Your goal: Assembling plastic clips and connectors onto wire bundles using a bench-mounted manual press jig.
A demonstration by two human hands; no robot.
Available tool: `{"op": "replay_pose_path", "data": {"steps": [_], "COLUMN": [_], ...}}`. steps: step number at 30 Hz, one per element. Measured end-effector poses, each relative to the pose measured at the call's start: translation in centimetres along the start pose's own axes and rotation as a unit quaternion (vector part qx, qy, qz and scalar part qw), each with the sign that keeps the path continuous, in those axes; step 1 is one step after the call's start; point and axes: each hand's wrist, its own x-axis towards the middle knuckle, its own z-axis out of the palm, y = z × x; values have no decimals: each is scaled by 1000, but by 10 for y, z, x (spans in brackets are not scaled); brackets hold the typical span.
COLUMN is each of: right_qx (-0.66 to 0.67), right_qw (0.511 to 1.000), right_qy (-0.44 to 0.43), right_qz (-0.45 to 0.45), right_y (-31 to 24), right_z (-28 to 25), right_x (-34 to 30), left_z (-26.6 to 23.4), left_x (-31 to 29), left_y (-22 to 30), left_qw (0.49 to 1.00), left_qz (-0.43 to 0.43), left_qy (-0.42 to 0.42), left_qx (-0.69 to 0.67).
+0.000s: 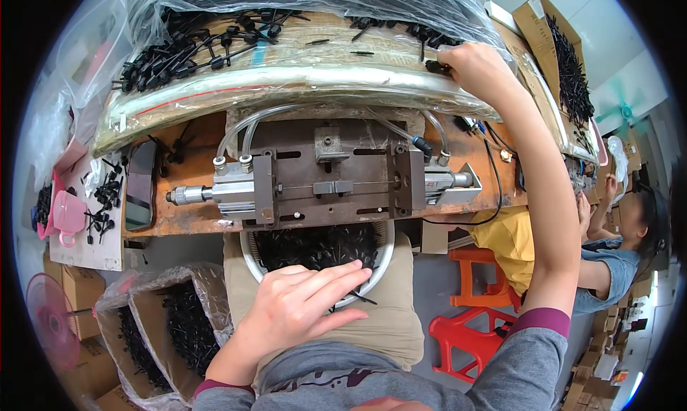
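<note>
Fingers of the right hand are bent together at a black part in the head view; whether they clamp it, I cannot tell. It lies just left of their tips on the plastic-covered board, its long axis unclear; the left hand is well apart, fingers straight, thumb spread, above a white basket of black pieces. A lined carton at lower left and an upper-right box hold more.

A pink fan stands at left, a red stool and orange stool at right.
</note>
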Motion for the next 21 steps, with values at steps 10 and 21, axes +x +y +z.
{"op": "replay_pose_path", "data": {"steps": [10,21], "right_qx": [552,762], "right_qw": [796,623], "right_qy": [182,98], "right_qz": [170,146], "right_y": [13,-83], "right_z": [16,-36], "right_x": [3,-25], "left_z": [0,-4], "left_x": [8,37], "left_y": [0,-3], "left_qw": [995,942], "left_qz": [3,-137], "left_qy": [88,249], "left_qx": [-54,-177]}}
